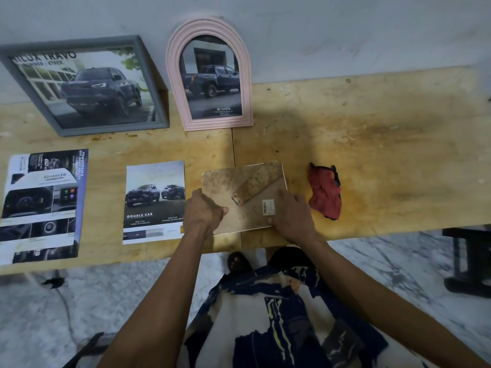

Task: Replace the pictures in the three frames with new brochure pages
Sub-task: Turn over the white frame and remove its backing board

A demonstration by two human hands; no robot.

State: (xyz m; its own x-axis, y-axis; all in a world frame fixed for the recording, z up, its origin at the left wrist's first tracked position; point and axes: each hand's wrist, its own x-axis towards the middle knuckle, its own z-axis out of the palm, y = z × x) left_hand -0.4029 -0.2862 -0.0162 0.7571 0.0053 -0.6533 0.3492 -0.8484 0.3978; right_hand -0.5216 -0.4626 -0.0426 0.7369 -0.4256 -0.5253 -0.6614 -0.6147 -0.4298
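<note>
A third frame (225,181) lies face down near the table's front edge, its stained brown backing and folding stand up. My left hand (206,209) grips its left edge with curled fingers. On its lower right part, by a small label, my right hand (291,217) presses down. A grey frame (148,83) and a pink arched frame (210,27), each with a truck picture, lean on the wall at the back. Two brochure pages lie flat on the table: a "Double Cab" page (154,200) just left of my left hand, and an interior page (39,205) at far left.
A crumpled red cloth (325,193) lies right of the face-down frame. The wooden table (385,144) is stained, with a seam down its middle. A dark stool (470,261) stands on the marble floor at right. A cable runs on the floor at left.
</note>
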